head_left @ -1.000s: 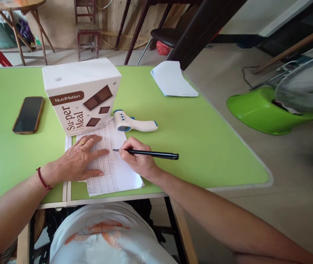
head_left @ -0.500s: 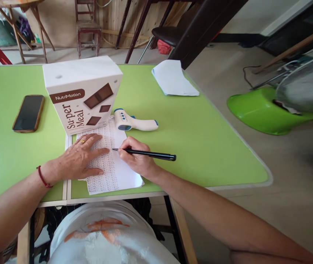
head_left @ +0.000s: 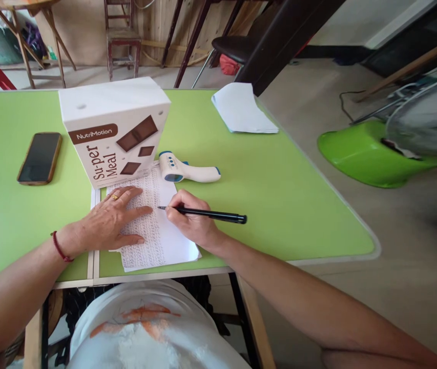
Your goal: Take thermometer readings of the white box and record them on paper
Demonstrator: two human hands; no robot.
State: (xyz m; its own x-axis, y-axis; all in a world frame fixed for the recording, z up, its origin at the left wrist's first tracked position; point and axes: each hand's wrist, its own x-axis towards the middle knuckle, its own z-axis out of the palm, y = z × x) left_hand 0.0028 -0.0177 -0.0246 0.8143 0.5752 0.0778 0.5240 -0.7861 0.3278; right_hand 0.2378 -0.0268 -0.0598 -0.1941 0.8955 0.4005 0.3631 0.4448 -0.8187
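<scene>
Handwriting covers the left and middle of a white sheet of paper (head_left: 178,241) on the green table. My left hand (head_left: 112,218) lies flat on the sheet with its fingers spread; a ring and a red wrist cord are on it. My right hand (head_left: 193,218) grips a black pen (head_left: 222,216), its tip at the paper near the end of the written lines. Just beyond the sheet, a white infrared thermometer (head_left: 189,171) lies on its side by its top edge. An upright white box (head_left: 114,110) with brown print stands at the sheet's far end.
A phone (head_left: 39,158) lies on the green table (head_left: 279,215) at the left. More white paper (head_left: 243,110) rests near the far right edge. Beyond the table are a small wooden chair (head_left: 123,38) and a bright green plastic tub (head_left: 372,156) on the floor.
The pen and my right hand have shifted very slightly to the right. My left hand stays in place on the paper.
</scene>
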